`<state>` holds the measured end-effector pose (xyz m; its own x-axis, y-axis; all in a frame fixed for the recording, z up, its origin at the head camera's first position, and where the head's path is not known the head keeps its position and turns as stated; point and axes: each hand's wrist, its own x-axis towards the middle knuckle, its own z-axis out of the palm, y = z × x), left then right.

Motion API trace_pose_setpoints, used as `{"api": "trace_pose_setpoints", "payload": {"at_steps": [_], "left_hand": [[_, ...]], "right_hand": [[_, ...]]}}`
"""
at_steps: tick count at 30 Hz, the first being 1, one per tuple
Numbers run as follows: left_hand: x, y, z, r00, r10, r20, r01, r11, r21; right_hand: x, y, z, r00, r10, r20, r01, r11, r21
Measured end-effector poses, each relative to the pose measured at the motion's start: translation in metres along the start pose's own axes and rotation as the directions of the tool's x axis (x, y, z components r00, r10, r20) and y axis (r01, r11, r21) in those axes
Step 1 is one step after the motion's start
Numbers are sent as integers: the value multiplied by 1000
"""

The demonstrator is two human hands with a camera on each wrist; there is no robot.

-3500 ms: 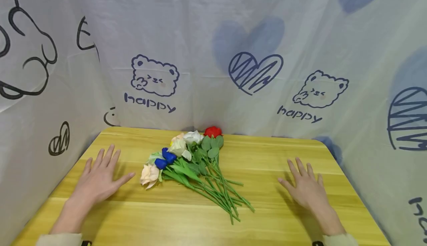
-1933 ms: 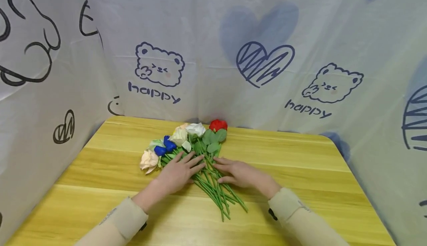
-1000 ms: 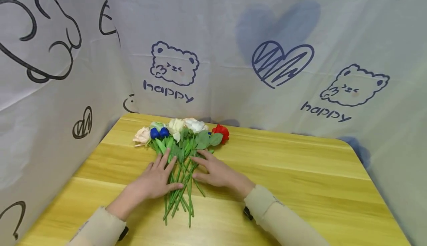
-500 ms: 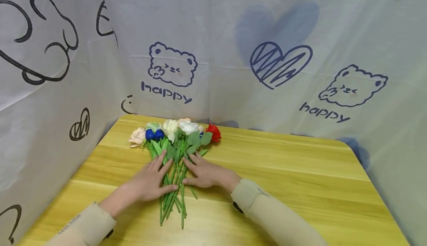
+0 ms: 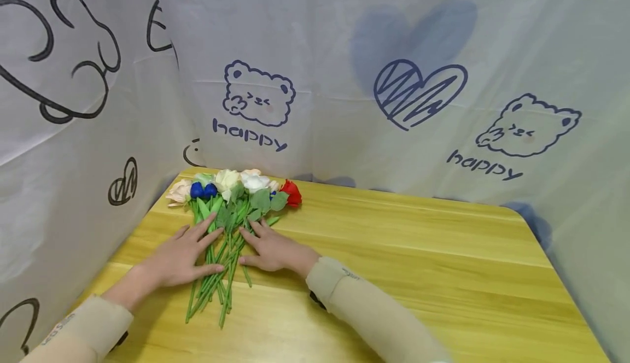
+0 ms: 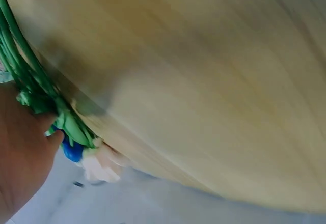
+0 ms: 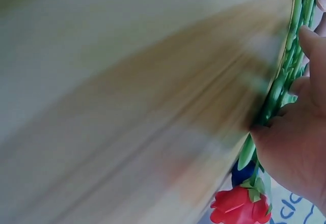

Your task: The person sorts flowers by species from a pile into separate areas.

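Note:
A bunch of artificial flowers lies on the left part of the table, blooms at the back and green stems (image 5: 227,275) toward the front. A red rose (image 5: 291,193) is at its right end, a white rose (image 5: 255,181) in the middle, blue tulips (image 5: 203,190) and a pale peach rose (image 5: 179,192) at the left. My left hand (image 5: 182,255) rests on the left side of the stems and leaves, fingers spread and straight. From the right, my right hand (image 5: 276,249) touches the stems with extended fingers. In the right wrist view the red rose (image 7: 241,204) shows below that hand.
The wood-grain table (image 5: 394,264) stretches far to the right of the flowers. A white cloth (image 5: 334,133) with hearts, bears and lettering hangs behind it, and more cloth (image 5: 74,188) closes in the left side.
Both hands came in from the sides onto the flowers. The bunch has shifted left with them, and its stems have turned from slanting right to pointing toward the front.

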<state>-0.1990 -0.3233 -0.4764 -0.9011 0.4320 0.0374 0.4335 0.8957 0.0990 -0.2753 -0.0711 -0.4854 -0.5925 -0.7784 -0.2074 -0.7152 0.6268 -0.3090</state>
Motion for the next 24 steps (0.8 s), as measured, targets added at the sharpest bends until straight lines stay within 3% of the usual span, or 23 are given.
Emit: {"api": "trace_pose_setpoints", "payload": {"at_steps": [7, 12, 18, 24], "left_hand": [[0, -31, -7, 1000, 23, -2, -23, 996, 91], [-1, -44, -10, 1000, 11, 12, -12, 994, 106], [0, -52, -10, 999, -25, 35, 21, 993, 113], [2, -52, -11, 999, -27, 42, 22, 991, 131]], "right_hand": [[24, -14, -4, 999, 52, -8, -52, 999, 13], [40, -20, -3, 996, 84, -30, -86, 995, -41], [50, -23, -4, 993, 109, -34, -112, 987, -115], [49, -21, -5, 992, 115, -43, -119, 987, -112]]}}
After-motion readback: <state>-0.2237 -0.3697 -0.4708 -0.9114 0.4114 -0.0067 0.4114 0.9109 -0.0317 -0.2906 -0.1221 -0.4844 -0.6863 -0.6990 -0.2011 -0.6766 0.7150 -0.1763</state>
